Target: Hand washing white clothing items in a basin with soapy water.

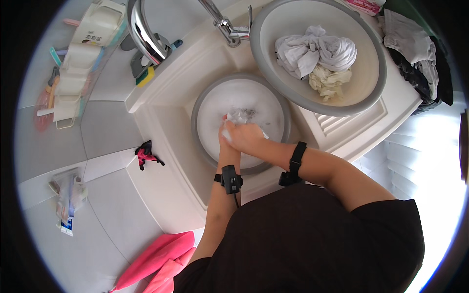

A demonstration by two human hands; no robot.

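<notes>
A round grey-rimmed basin [195,121] full of white suds stands in the sink. Over its middle my two hands are pressed together around a wet white cloth [237,115]. My left hand [224,136] is on the left of the pair, mostly behind the other, with foam on it. My right hand [246,136] is closed on the same cloth, a bit of which shows at its right side. Below the hands, suds hide whatever lies in the water. A larger grey-rimmed basin [370,91] at the upper right holds white garments [335,53] and a cream cloth [329,81].
A chrome faucet [224,25] and a curved chrome spout [144,36] rise behind the sink [165,124]. A yellow-green sponge [146,76] sits at the back left, a small red-black figure [147,155] on the left ledge. Dark and grey clothes [414,44] lie far right.
</notes>
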